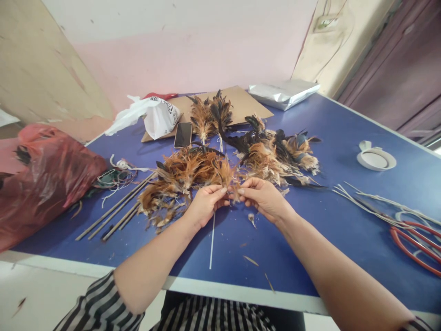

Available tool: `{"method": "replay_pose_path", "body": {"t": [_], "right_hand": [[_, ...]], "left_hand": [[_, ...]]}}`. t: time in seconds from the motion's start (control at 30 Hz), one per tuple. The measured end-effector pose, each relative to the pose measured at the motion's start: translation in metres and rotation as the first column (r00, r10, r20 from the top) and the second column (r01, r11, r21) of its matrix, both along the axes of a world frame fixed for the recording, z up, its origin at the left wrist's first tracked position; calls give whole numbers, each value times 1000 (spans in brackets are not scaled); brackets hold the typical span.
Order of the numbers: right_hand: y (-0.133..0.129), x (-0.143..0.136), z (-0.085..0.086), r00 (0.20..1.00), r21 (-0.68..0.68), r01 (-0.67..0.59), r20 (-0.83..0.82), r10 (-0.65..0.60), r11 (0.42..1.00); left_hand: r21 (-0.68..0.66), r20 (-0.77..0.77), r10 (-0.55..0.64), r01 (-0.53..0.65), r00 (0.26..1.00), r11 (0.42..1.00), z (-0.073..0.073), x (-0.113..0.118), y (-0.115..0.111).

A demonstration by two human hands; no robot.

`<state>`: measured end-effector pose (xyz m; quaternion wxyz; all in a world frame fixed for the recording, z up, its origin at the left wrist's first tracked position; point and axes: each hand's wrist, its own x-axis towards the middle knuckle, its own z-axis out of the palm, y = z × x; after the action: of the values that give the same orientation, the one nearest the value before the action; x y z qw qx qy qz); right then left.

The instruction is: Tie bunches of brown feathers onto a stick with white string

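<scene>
My left hand (206,202) pinches a small orange-brown feather tuft (223,174) between thumb and fingers. Close beside it, my right hand (262,198) has thumb and fingertips closed on small brown feathers (236,191). A thin white stick (212,243) extends down from below my left hand; whether it joins the tuft is hidden. Behind my left hand spreads a heap of orange-brown feathers (186,165). A second heap, mixed with black and pale feathers (265,158), lies beyond my right hand. One small loose feather (252,219) rests below my right hand.
On the blue table (330,248) are thin sticks (117,209), a red plastic bag (51,174), a phone (183,135), a white bag (160,117), tied feather bunches (203,119) on cardboard (248,108), a silver packet (284,94), a tape roll (376,158) and red-handled scissors (409,246).
</scene>
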<state>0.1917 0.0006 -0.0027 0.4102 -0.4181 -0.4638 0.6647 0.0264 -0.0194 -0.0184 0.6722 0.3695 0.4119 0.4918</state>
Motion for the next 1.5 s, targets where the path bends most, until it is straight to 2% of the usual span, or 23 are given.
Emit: {"method": "replay_pose_path", "body": {"t": [0.13, 0.3, 0.43, 0.63, 1.0, 1.17, 1.37, 1.5], "right_hand": [[-2, -3, 4, 989, 129, 128, 56, -136, 983], [-6, -8, 4, 973, 248, 193, 76, -218, 949], [-7, -11, -1, 961, 341, 196, 118, -248, 920], [-7, -14, -4, 933, 436, 169, 217, -286, 884], [-9, -16, -8, 900, 495, 135, 301, -315, 858], [-9, -16, -6, 931, 422, 127, 263, -255, 898], [-6, -12, -3, 993, 134, 121, -15, -120, 984], [-2, -5, 2, 972, -69, 85, -212, -98, 994]], "left_hand": [[-164, 47, -9, 17, 999, 986, 3, -1, -1], [-203, 50, -103, 111, 993, 973, 6, 1, -6], [-237, 72, -125, 138, 990, 962, 6, 3, -7], [-214, 71, -127, 139, 989, 967, 7, 4, -8], [-105, -63, -89, 82, 994, 991, 1, 6, -8], [-97, -57, -84, 78, 995, 992, -1, 4, -8], [-112, -10, -92, 90, 996, 990, 1, 2, -7], [-154, 50, -72, 78, 996, 985, 4, 0, -5]]}}
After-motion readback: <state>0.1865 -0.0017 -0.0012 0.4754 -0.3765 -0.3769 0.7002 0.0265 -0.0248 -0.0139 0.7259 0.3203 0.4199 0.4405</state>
